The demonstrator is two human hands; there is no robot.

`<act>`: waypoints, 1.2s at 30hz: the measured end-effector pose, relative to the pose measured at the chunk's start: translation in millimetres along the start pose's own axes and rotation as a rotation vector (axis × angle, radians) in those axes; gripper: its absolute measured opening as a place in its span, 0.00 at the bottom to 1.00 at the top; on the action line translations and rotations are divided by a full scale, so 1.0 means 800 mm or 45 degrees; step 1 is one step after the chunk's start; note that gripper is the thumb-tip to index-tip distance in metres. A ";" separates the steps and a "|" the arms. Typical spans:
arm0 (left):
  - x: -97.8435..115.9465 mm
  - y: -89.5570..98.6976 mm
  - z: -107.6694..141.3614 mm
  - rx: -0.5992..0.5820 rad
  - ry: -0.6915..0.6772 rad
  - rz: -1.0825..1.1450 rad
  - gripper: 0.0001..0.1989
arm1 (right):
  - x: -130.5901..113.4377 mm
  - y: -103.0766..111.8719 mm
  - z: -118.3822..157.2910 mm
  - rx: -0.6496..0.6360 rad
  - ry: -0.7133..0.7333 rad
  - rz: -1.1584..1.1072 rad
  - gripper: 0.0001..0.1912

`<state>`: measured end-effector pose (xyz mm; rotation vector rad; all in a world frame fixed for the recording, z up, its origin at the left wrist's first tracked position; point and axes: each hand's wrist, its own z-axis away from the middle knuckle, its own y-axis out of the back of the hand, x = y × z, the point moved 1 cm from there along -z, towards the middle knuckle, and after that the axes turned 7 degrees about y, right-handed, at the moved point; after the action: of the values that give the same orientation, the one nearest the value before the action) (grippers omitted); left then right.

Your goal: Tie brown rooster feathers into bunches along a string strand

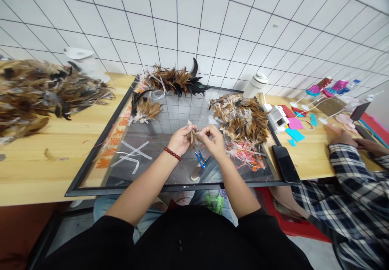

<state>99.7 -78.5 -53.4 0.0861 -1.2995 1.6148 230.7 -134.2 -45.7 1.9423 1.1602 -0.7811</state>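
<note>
Feathers (192, 137), a small brown bunch, are at the middle of the frame, up between the two hands and over the black-edged glass (170, 120). The left hand (179, 141) has a narrow pinch on them, thumb and fingers drawn together, with a pale tip poking out above. The right hand (213, 141) meets the bunch from the other side, its thumb and forefinger close together; whether a quill or a thread is between them is too small to tell. So little plume should weigh next to nothing and be soft at the vanes, springier along the quills; a hard squeeze would likely crease or split it, and loose barbs could slip or drift off. The quill ends look the best place to take hold, leaving the vanes free. Just below the hands is a blue snipper (200, 159). White strips (130, 155) lie crossed at the left of the glass, a feather string (174, 79) runs along its top edge, and a thick pile (243, 118) sits to the right, above pink strings (247, 154). A phone (285, 164) rests at the lower right corner, and a co-worker's sleeve (349, 160) shows at the far right.
</note>
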 end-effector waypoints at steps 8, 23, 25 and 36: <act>-0.005 0.002 0.000 0.049 -0.146 -0.227 0.12 | 0.017 0.023 0.003 0.125 -0.212 -0.214 0.10; -0.016 -0.009 0.003 -0.297 -0.143 -0.413 0.17 | -0.018 0.025 -0.012 -0.481 0.252 0.415 0.33; -0.017 -0.008 0.002 -0.314 -0.128 -0.389 0.17 | -0.015 0.020 -0.016 -0.529 0.243 0.406 0.34; -0.017 -0.009 0.006 -0.275 -0.090 -0.524 0.18 | 0.003 0.010 -0.014 -0.100 -0.464 -0.548 0.14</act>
<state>108.6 -91.4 -54.6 0.2616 -1.3976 1.1264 240.0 -126.8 -39.3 1.4197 1.3671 -1.2351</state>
